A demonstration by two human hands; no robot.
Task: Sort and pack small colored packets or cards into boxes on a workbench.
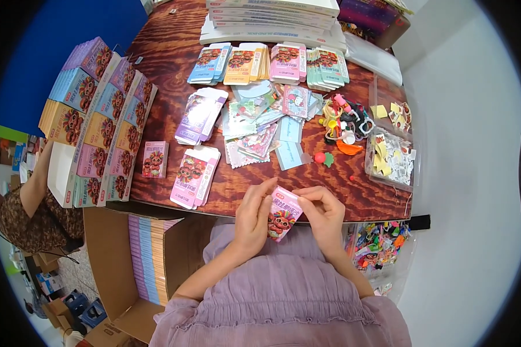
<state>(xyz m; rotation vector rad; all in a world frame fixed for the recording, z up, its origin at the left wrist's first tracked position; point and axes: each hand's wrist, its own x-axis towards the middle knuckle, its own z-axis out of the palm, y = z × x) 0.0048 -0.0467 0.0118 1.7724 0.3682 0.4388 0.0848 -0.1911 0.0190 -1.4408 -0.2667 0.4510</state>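
Observation:
Just past the table's near edge I hold a small pink carton (283,215) with cartoon characters on its front. My left hand (252,217) is closed along its left side. With thumb and fingertips, my right hand (323,215) pinches its upper right corner. Whether the carton is filled cannot be seen. Beyond my left hand lies a stack of flat pink cartons (194,176), with a small closed pink box (155,159) to its left. Farther back are a purple carton stack (199,118), a heap of printed cards (254,130) and a pile of small trinkets (344,124).
Flat blue (209,62), orange (244,63), pink (288,62) and green cartons (328,66) line the back. Trays of small boxes (101,127) stand at left. A clear bin (413,170) holds scraps at right. An open cardboard box (110,266) sits below; another person's arm (38,179) shows beyond.

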